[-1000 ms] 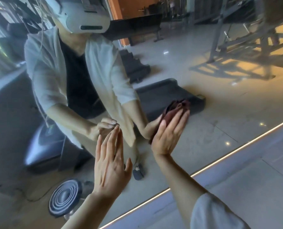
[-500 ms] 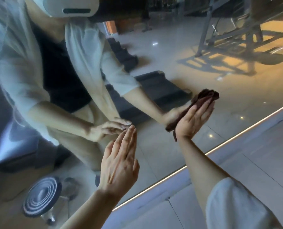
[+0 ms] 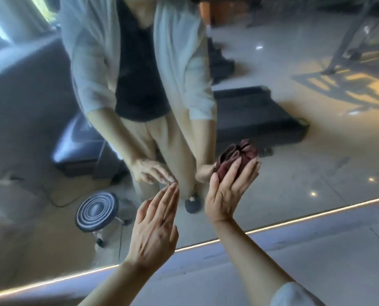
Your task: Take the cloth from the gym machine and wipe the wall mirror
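I saw the right hand [image 3: 227, 191] pressing the bunched maroon cloth [image 3: 237, 159] flat-fingered against the wall mirror [image 3: 316, 140]; the left hand [image 3: 155, 226] was relaxed, fingertips at the glass.

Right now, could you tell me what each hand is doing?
Left hand: open, fingertips at the mirror.
Right hand: open, pressing the cloth against it.

Crumpled maroon cloth [image 3: 237, 161] against glossy glass mirror [image 3: 316, 151].

bunched maroon cloth [image 3: 239, 160], pressed against wall mirror [image 3: 316, 140]
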The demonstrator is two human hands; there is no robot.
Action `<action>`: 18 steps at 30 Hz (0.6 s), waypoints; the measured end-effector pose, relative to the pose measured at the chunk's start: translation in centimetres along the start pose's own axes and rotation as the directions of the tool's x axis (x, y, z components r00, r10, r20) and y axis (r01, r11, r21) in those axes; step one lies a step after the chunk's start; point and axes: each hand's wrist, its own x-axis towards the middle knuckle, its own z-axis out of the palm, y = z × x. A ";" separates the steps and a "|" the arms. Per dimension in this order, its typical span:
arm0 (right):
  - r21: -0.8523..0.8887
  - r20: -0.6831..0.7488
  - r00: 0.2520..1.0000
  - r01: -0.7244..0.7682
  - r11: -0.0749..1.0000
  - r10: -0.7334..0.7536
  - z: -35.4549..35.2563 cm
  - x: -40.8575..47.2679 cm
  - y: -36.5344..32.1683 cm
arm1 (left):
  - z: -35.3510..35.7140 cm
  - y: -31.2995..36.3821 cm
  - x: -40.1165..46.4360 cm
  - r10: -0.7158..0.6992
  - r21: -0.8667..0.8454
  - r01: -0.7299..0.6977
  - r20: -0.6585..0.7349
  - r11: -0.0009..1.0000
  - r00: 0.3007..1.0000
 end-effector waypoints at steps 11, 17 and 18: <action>-0.011 0.242 0.817 0.542 0.840 -0.524 6.3 -12.1 -16.1 | -5.4 -16.5 -11.2 -0.162 -0.027 0.161 -0.025 0.987 0.986; -0.042 0.230 0.551 0.829 0.557 -0.802 7.9 -9.9 -24.5 | -10.7 -26.3 -16.3 -0.233 0.020 0.241 -0.189 0.970 0.954; -0.045 0.172 0.585 0.808 0.587 -0.792 7.7 -7.6 -26.3 | -11.7 -27.5 -16.5 -0.245 0.020 0.257 -0.244 0.966 0.938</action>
